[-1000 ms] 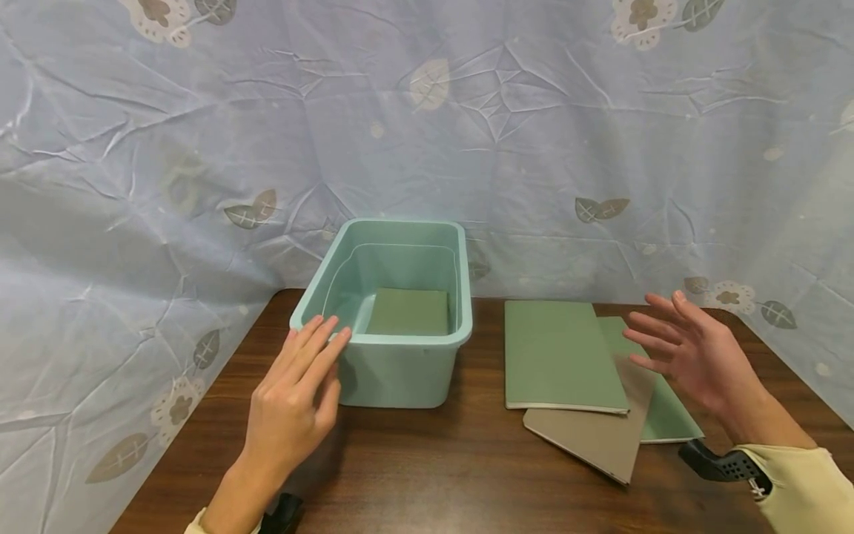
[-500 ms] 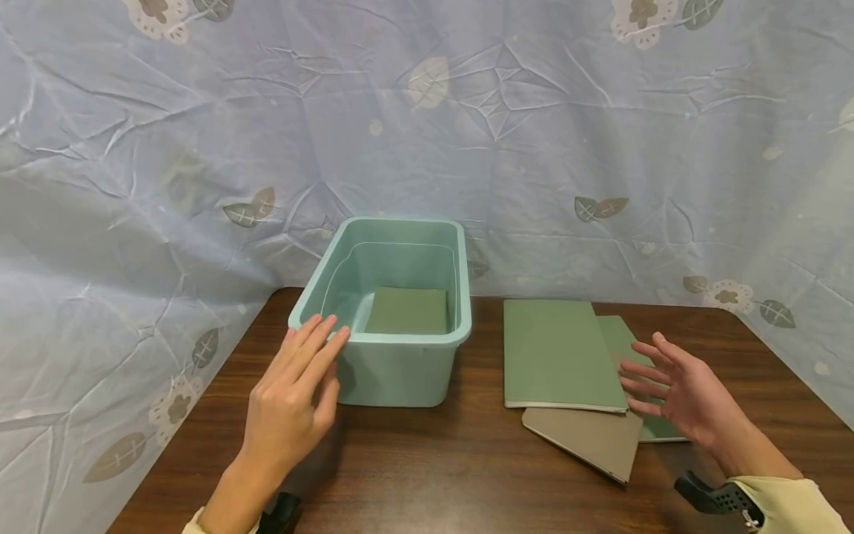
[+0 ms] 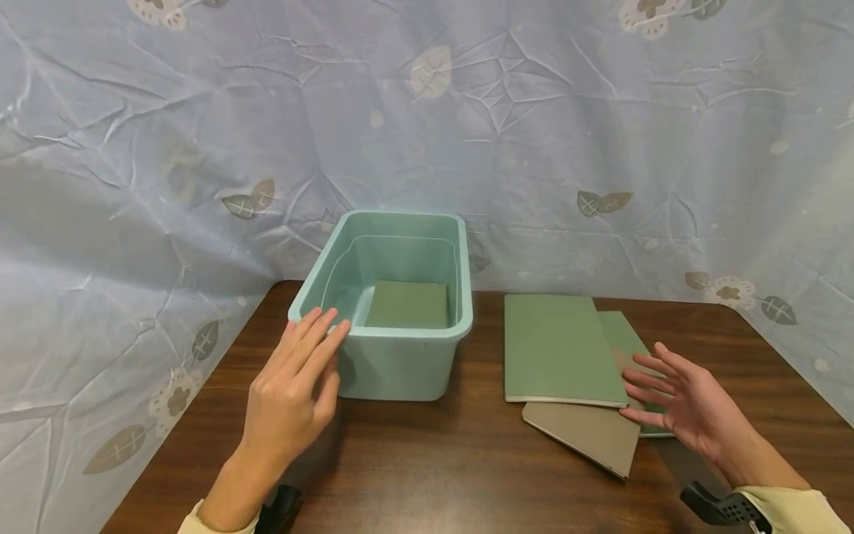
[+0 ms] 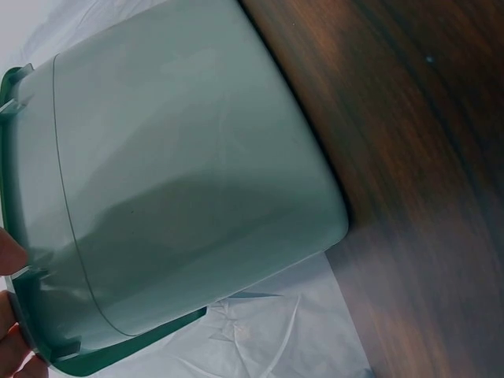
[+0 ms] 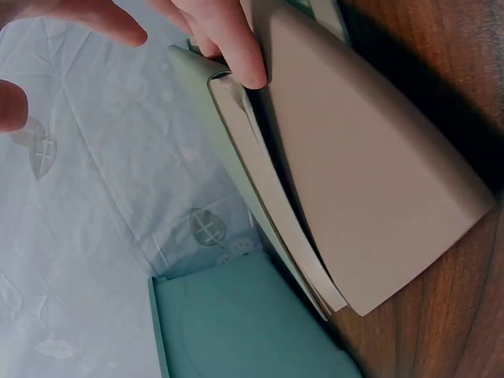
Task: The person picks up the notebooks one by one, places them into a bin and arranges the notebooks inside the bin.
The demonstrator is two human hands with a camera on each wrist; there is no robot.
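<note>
A light teal plastic bin [image 3: 394, 363] stands left of the table's middle, with a green notebook [image 3: 408, 304] lying inside it. My left hand [image 3: 287, 389] is at its near left corner, fingers straight and touching the rim; the left wrist view has the fingertips at the rim's edge. On the right lies a loose overlapping pile: a green notebook [image 3: 559, 348] on top, a beige-brown notebook [image 3: 587, 434] under it and another green notebook [image 3: 620, 330] below. My right hand [image 3: 694, 408] hovers over the pile's right side, fingers spread, holding nothing; it partly hides the lower notebooks.
The dark wood table [image 3: 427, 475] carries everything. A pale blue cloth [image 3: 373, 141] with a leaf and flower print hangs behind it and along both sides. Between bin and notebooks runs a narrow strip of bare wood.
My right hand has come down toward the notebooks and slightly left. The left hand stays at the bin's rim. The head view has tilted down slightly.
</note>
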